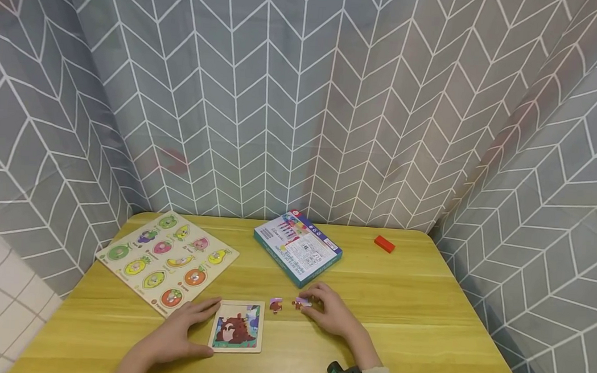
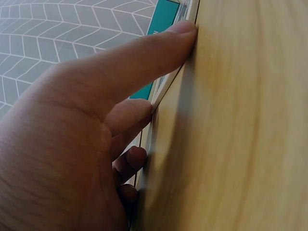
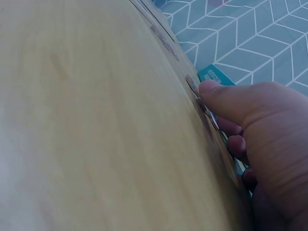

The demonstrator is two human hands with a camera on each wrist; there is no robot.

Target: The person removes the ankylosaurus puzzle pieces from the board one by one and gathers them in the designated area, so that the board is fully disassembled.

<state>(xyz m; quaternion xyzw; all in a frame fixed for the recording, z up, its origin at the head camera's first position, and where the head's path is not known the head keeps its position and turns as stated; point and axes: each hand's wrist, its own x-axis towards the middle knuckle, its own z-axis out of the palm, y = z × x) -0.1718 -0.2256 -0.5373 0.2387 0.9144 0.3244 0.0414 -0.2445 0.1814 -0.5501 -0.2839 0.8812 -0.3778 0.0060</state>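
At the near middle of the table lies a small wooden puzzle tray (image 1: 236, 349), a dark red dinosaur picture partly filling it. My left hand (image 1: 180, 332) holds the tray at its left side, thumb by the near corner and forefinger by the far one. The left wrist view shows the thumb (image 2: 159, 53) against the tray's edge. To the right of the tray, my right hand (image 1: 333, 311) pinches a small purple and red puzzle piece (image 1: 300, 303) between thumb and forefinger, low over the table. Another puzzle piece (image 1: 275, 305) lies between tray and right hand.
A wooden fruit board (image 1: 136, 282) lies at the left. Behind the pieces is a teal and white box (image 1: 300, 246); a red block (image 1: 384, 243) sits at the back right. Patterned curtains (image 1: 302, 124) stand behind the wooden table (image 1: 423, 331) and on both sides.
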